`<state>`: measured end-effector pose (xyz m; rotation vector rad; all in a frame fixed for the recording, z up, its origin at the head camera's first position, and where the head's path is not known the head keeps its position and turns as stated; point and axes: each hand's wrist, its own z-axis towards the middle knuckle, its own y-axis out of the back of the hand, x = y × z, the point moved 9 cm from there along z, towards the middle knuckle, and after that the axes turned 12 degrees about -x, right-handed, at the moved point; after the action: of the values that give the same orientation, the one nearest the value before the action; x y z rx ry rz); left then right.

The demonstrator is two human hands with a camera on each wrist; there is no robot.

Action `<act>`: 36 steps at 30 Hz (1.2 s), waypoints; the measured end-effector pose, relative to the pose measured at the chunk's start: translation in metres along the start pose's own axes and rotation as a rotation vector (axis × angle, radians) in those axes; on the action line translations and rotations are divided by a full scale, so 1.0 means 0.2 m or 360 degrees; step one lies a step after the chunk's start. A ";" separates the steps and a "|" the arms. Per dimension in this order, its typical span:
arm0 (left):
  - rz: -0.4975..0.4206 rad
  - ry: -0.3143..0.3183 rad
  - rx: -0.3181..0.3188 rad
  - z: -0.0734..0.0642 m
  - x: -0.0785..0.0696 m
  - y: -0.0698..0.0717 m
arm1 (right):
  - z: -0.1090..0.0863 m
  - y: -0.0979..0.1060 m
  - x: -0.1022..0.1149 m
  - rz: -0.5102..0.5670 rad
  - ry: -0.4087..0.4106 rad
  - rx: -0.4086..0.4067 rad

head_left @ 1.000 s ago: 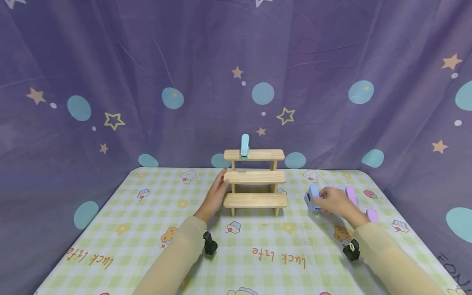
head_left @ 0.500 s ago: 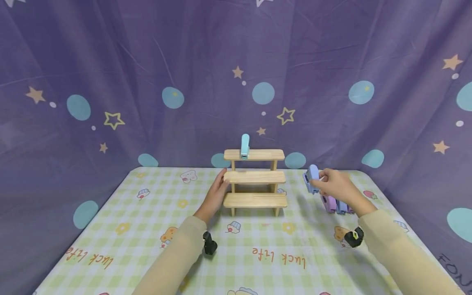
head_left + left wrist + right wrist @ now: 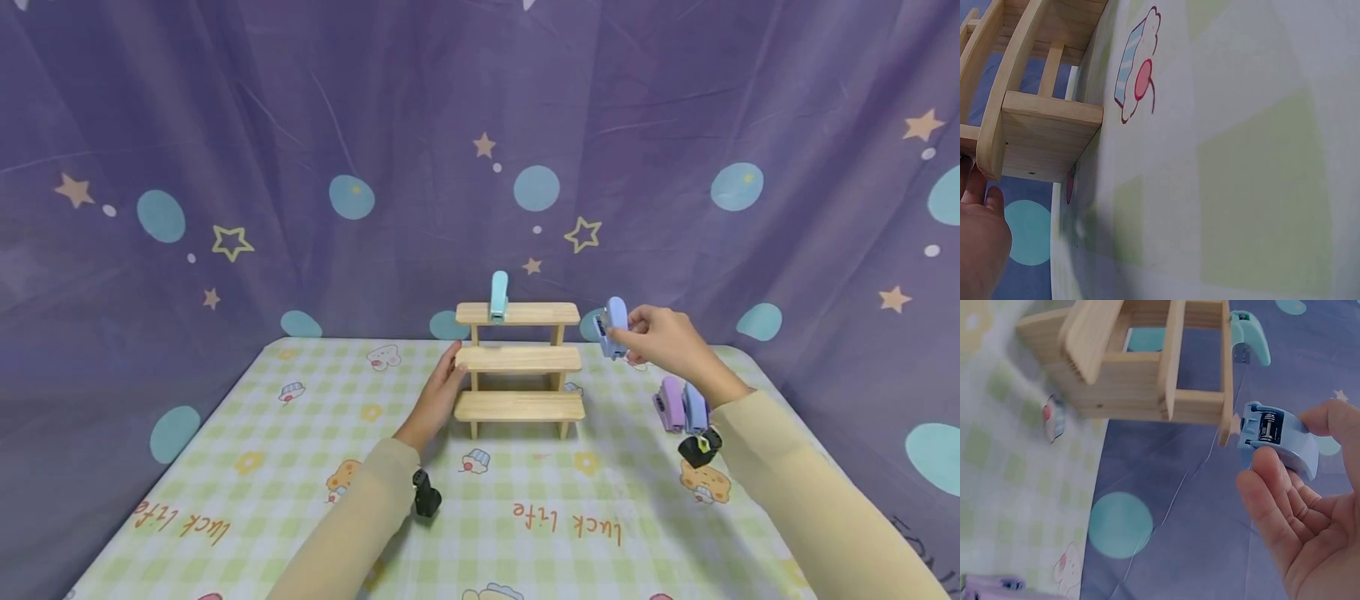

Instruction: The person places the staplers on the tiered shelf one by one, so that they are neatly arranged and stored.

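A three-tier wooden display stand [image 3: 519, 406] stands mid-table. My left hand [image 3: 435, 404] holds the left end of its middle tier, with fingers behind the board in the left wrist view. On the top tier, left of centre, a mint-green stapler [image 3: 498, 293] is set down. My right hand [image 3: 667, 340] pinches a light blue stapler [image 3: 617, 325] between thumb and fingers, raised to the right of the top tier. The right wrist view has this blue stapler [image 3: 1302, 447] near the top board's end, its metal works facing the camera.
A purple stapler [image 3: 671, 404] and another blue stapler [image 3: 695, 408] stand side by side on the table at the right, partly below my right forearm. The checked tablecloth [image 3: 300, 467] runs back to a purple curtain [image 3: 405, 267].
My right hand has lifted the light blue stapler off the table and carried it up and left toward the stand's top tier. My left hand has stayed on the stand.
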<state>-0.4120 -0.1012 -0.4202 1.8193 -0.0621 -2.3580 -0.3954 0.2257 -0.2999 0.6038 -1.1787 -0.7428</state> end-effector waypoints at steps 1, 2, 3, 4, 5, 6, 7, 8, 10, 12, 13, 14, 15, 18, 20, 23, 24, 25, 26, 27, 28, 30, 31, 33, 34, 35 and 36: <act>0.0005 0.0001 -0.0001 0.00 0.00 0.00 | 0.01 -0.01 0.02 0.0013 0.0004 0.0001; 0.0010 0.0003 0.0001 0.00 0.00 0.00 | 0.02 -0.01 0.03 0.0022 0.0006 0.0001; 0.0013 0.0002 0.0005 -0.01 0.00 0.00 | 0.03 -0.02 0.04 0.0038 0.0004 0.0005; 0.0012 0.0004 0.0008 -0.01 0.00 0.00 | 0.04 -0.03 0.06 0.0050 0.0002 0.0009; 0.0008 0.0004 0.0014 -0.01 -0.01 0.00 | 0.05 -0.04 0.07 0.0062 -0.0004 0.0014; 0.0010 0.0009 0.0016 -0.01 -0.01 0.00 | 0.06 -0.05 0.08 0.0083 -0.0013 0.0023; 0.0015 0.0016 0.0017 -0.01 0.00 0.00 | 0.06 -0.06 0.09 0.0101 -0.0018 0.0030; 0.0011 0.0017 0.0019 -0.01 0.00 0.00 | 0.08 -0.08 0.11 0.0116 -0.0017 0.0035; 0.0008 0.0016 0.0017 -0.01 0.00 0.00 | 0.10 -0.10 0.14 0.0139 -0.0013 0.0044; 0.0009 0.0016 0.0014 -0.01 0.00 0.00 | 0.12 -0.12 0.17 0.0153 -0.0012 0.0048; 0.0008 0.0016 0.0013 -0.01 0.00 0.01 | 0.13 -0.13 0.18 0.0154 -0.0012 0.0045; 0.0006 0.0015 0.0013 -0.01 0.00 0.00 | 0.15 -0.14 0.19 0.0155 -0.0016 0.0045; 0.0013 0.0015 0.0012 -0.01 0.00 0.00 | 0.16 -0.14 0.20 0.0158 -0.0019 0.0046; 0.0021 0.0021 0.0019 -0.01 -0.01 0.00 | 0.19 -0.16 0.24 0.0163 -0.0024 0.0046; 0.0024 0.0026 0.0015 -0.01 -0.01 0.00 | 0.22 -0.17 0.27 0.0169 -0.0012 0.0053; 0.0015 0.0027 0.0008 -0.01 -0.01 0.00 | 0.25 -0.19 0.30 0.0176 0.0009 0.0053; 0.0011 0.0027 0.0002 -0.01 -0.01 0.01 | 0.26 -0.19 0.31 0.0178 0.0013 0.0052; 0.0006 0.0027 -0.0003 -0.01 -0.01 0.01 | 0.27 -0.20 0.32 0.0179 0.0012 0.0051; 0.0005 0.0027 -0.0005 -0.01 -0.01 0.01 | 0.27 -0.20 0.33 0.0181 0.0008 0.0048; 0.0005 0.0026 -0.0005 -0.01 -0.01 0.01 | 0.28 -0.21 0.33 0.0176 0.0003 0.0047; 0.0002 0.0026 -0.0004 -0.01 0.00 0.00 | 0.29 -0.21 0.33 0.0169 0.0000 0.0047; 0.0003 0.0028 -0.0002 0.00 0.00 0.00 | 0.30 -0.22 0.33 0.0158 -0.0014 0.0039; 0.0003 0.0027 0.0000 0.00 0.00 0.00 | 0.30 -0.22 0.33 0.0154 -0.0016 0.0033; 0.0000 0.0028 0.0002 0.00 0.00 0.00 | 0.31 -0.23 0.34 0.0144 -0.0010 0.0028; 0.0002 0.0030 0.0001 0.00 0.01 0.00 | 0.32 -0.23 0.34 0.0136 -0.0009 0.0022; 0.0004 0.0029 0.0001 0.00 0.01 0.00 | 0.32 -0.24 0.33 0.0126 -0.0009 0.0018; 0.0006 0.0028 0.0003 0.00 0.01 -0.01 | 0.33 -0.24 0.33 0.0117 -0.0008 0.0015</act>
<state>-0.4126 -0.1004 -0.4219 1.8392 -0.0653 -2.3396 -0.4543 0.1415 -0.2781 0.5636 -1.2033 -0.6772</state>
